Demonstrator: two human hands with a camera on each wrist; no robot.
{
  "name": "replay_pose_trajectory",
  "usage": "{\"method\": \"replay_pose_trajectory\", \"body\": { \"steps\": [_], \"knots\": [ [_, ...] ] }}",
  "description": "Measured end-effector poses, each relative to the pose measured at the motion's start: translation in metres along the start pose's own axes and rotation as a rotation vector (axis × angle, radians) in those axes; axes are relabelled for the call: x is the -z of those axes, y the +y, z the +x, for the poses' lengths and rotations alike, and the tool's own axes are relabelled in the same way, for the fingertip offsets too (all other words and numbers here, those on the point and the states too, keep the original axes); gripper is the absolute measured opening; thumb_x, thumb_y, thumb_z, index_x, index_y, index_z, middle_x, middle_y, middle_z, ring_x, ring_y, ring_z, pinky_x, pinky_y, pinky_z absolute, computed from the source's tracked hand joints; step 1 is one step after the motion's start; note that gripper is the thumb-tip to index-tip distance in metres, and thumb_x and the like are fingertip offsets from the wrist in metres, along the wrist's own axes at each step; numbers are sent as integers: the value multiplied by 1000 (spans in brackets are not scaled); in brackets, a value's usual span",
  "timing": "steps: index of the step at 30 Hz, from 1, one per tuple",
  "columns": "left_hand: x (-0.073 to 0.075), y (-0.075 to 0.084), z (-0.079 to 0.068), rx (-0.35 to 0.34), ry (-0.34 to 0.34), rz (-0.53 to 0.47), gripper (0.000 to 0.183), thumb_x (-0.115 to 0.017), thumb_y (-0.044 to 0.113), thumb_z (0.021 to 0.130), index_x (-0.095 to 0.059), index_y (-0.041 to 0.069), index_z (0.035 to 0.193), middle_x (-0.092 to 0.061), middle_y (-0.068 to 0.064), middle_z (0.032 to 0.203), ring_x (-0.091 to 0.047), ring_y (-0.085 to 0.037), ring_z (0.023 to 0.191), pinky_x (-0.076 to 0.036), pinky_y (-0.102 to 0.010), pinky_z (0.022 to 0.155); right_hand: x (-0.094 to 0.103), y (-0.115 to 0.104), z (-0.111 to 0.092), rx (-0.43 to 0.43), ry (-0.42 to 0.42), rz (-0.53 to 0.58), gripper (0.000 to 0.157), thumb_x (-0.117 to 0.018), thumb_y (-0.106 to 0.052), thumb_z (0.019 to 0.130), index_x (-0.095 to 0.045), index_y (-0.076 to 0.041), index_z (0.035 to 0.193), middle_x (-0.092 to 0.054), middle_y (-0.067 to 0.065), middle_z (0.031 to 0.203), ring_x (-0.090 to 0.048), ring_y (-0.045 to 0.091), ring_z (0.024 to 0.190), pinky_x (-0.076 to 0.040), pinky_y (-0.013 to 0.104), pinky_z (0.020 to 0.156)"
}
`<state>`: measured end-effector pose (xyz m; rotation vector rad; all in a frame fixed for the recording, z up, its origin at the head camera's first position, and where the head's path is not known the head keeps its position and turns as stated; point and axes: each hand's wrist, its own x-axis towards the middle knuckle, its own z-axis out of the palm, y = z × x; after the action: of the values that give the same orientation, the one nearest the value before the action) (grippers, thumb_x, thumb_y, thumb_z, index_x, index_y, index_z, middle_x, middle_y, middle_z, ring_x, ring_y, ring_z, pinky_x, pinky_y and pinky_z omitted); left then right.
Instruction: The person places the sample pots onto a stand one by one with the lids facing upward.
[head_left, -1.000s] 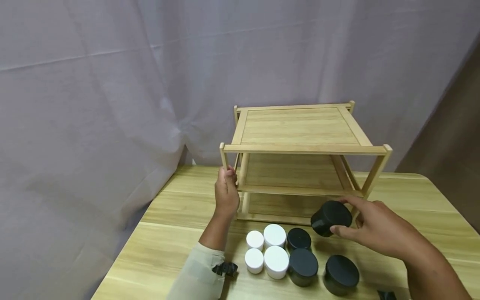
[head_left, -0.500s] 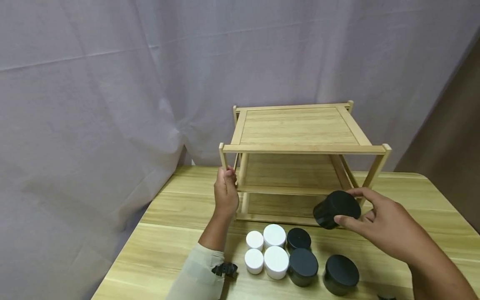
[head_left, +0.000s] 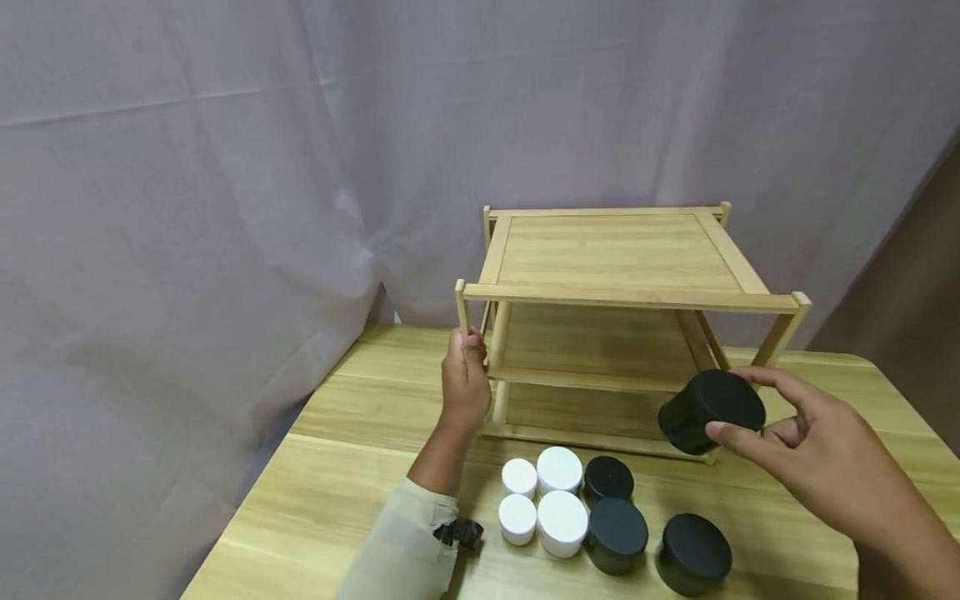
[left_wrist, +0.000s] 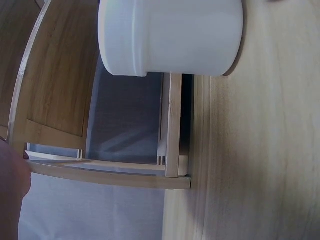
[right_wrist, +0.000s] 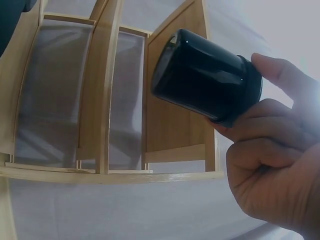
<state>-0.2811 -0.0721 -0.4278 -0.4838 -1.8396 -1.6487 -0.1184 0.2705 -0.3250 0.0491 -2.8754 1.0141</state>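
My right hand (head_left: 832, 450) pinches a black lidded jar (head_left: 711, 412) by its lid between thumb and fingers, tilted in the air before the right front of a wooden shelf rack (head_left: 622, 296). In the right wrist view the jar (right_wrist: 200, 75) shows its glossy side. My left hand (head_left: 465, 379) grips the rack's left front post below the top rail. Below on the table stand several white jars (head_left: 562, 522) and black jars (head_left: 617, 535) close together. Another black jar (head_left: 693, 553) stands apart to their right. A white jar (left_wrist: 175, 37) looms close in the left wrist view.
The rack has three levels: a top shelf (head_left: 615, 250), a middle shelf (head_left: 600, 342) and a bottom shelf (head_left: 585, 412). It stands on a wood-grain table (head_left: 337, 467). A grey curtain (head_left: 225, 208) hangs behind and to the left.
My right hand has moved the black jar a little up and to the right, away from the rack's lower front. The left hand keeps its grip on the post. The head view has shifted slightly.
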Motion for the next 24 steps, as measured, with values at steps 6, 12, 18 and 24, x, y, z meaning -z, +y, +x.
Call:
{"method": "replay_pose_trajectory", "body": {
  "steps": [6,12,18,24],
  "knots": [
    [-1,1,2,-6,-2,5,65,-30,54,111,-53,-7,112,-44,-8,79,-40,-6,70,-36,-20,61,4,4,-1,15,4,92,76,-76,-38,105,-39,-17,167,-45,-5,56,-34,11,45,-29,32,39],
    [-1,-1,-1,-7,4,11,64,-30,54,111,-53,-6,111,-42,-2,78,-39,-7,68,-35,-20,59,6,7,4,43,-36,152,72,-77,-31,105,-40,-16,165,-40,-6,58,-35,12,46,-29,32,39],
    [-3,-2,-2,-17,16,21,65,-30,55,111,-54,-5,110,-45,-7,78,-40,-6,69,-37,-20,60,9,2,11,112,-92,100,63,-79,-30,103,-48,-26,157,-40,-8,59,-28,6,48,-24,33,39],
    [-3,-1,-2,-16,27,11,68,-30,58,110,-54,-6,110,-44,-4,78,-40,-6,69,-36,-20,60,15,-8,14,127,-149,45,67,-80,-29,102,-47,-20,159,-42,-7,58,-28,6,49,-27,31,42]
  ]
}}
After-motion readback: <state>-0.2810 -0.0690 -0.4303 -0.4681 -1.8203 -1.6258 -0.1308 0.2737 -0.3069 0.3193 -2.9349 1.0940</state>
